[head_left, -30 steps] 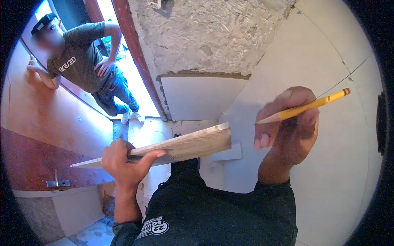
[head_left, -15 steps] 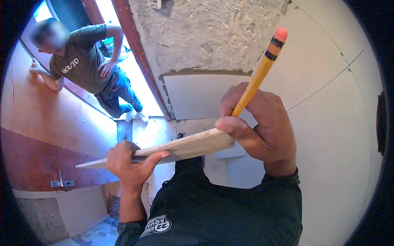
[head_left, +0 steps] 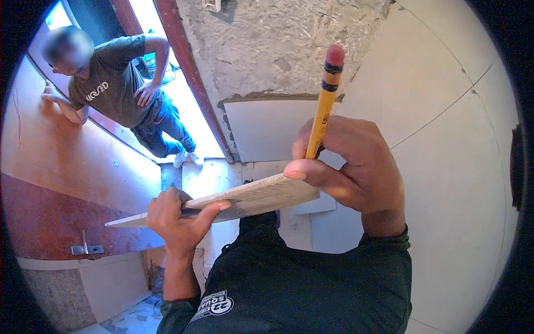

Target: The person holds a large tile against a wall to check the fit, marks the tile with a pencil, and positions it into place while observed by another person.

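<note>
My left hand [head_left: 177, 218] grips a flat tile [head_left: 261, 201] near its left end, thumb on the near face and fingers over the top edge. The tile is tilted edge-up in front of my chest, its right end higher than its left. In my right hand [head_left: 356, 167] a yellow pencil [head_left: 321, 118] is pinched between thumb and fingers, its pink eraser pointing up. The pencil's tip is hidden behind my thumb, close to the tile's right end. I cannot tell whether the tip touches the tile.
A person [head_left: 117, 83] stands in the doorway at the left, one hand on a wooden door [head_left: 67, 150]. Rough mortar wall [head_left: 278, 50] lies ahead, with a white tile [head_left: 272, 131] set low on it. Large pale wall tiles [head_left: 456, 183] run along the right.
The pencil has swung more upright, its eraser end moving left and slightly down. My right hand has shifted a little left along the tile. My left hand keeps its hold.
</note>
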The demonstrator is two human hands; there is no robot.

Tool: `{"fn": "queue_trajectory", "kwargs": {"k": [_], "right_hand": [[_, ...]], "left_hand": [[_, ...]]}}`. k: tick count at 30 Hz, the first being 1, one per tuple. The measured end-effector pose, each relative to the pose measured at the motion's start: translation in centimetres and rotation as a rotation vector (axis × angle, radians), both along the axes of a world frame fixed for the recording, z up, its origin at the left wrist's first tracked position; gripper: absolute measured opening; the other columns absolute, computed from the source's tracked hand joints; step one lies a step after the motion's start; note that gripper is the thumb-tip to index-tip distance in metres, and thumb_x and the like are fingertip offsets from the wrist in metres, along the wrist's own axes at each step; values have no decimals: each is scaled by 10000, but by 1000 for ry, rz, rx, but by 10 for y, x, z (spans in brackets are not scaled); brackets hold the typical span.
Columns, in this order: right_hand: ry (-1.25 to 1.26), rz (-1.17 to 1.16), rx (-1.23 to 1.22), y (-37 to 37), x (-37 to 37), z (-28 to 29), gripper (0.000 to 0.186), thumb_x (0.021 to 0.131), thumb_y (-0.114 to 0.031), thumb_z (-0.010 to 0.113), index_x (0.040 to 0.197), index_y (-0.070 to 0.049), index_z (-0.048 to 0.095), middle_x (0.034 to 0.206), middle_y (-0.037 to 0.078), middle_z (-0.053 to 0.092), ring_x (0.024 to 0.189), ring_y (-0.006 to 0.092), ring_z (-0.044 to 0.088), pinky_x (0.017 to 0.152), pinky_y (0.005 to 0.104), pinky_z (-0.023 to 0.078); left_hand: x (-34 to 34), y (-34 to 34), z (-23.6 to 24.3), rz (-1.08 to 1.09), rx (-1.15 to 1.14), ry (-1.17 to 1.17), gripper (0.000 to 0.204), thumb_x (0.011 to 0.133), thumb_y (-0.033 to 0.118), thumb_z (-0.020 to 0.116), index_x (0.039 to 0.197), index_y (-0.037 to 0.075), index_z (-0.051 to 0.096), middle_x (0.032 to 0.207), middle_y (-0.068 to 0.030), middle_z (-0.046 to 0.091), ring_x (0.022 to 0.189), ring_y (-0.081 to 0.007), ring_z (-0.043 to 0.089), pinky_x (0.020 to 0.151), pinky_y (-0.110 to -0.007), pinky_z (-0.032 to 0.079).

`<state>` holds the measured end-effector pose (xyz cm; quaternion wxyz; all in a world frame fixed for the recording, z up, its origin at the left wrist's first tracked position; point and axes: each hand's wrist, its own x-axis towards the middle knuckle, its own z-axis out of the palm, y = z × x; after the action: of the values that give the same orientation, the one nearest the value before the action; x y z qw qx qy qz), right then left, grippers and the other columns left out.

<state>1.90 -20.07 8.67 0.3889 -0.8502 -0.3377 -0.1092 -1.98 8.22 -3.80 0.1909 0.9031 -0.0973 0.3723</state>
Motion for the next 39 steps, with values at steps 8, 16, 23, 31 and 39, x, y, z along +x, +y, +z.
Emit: {"fn": "queue_trajectory", "kwargs": {"k": [8,16,23,31,39], "right_hand": [[15,7,9,6,2,0,267,824,-244,770,748,-35,621,698,55,625,631,183,612,588,291,459],[12,3,33,8,2,-2,271,830,-243,768,740,-33,621,698,57,630,630,186,615,589,290,462],[6,-3,0,7,1,-1,269,832,-244,766,743,-33,625,706,57,633,639,188,620,597,290,466],[-1,-14,-27,5,-1,-1,279,829,-256,769,740,-35,625,704,54,632,638,189,619,598,290,466],[6,21,12,4,-4,-3,368,929,-391,631,829,-38,613,721,123,579,655,317,583,591,385,458]], "left_hand": [[1,4,0,-4,4,-12,685,549,651,857,603,104,449,536,-37,387,483,-240,396,483,-379,286],[1,6,-2,8,-1,1,689,540,652,861,602,104,448,532,-39,383,483,-248,396,486,-384,287],[1,5,-2,13,-3,11,682,538,648,865,608,98,469,531,-40,411,484,-245,412,484,-382,298],[-4,3,1,17,-19,58,671,536,607,879,627,79,473,560,-65,452,518,-267,447,506,-401,337],[-9,2,4,28,-12,114,660,543,559,889,645,60,470,592,-91,483,556,-299,477,534,-425,370]]}}
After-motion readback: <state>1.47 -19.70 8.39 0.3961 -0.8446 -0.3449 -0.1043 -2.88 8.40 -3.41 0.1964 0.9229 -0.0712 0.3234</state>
